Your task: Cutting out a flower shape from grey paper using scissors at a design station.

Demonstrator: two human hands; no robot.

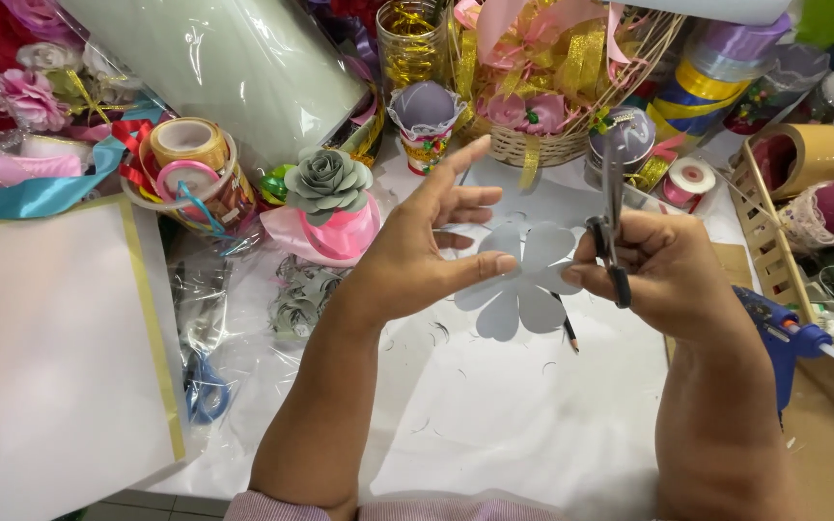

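Note:
My left hand pinches the left petal of a pale grey paper flower cut-out between thumb and middle finger, with the other fingers spread. My right hand grips a pair of black-handled scissors with the blades pointing up, and its fingers also touch the cut-out's right edge. The flower shape has several rounded petals and is held above a white sheet on the table. A dark pencil lies on the sheet just under the cut-out.
A finished grey paper rose sits on a pink ribbon spool. Tape and ribbon rolls stand at left, a wicker basket at the back, a blue glue gun at right. A white board lies at left.

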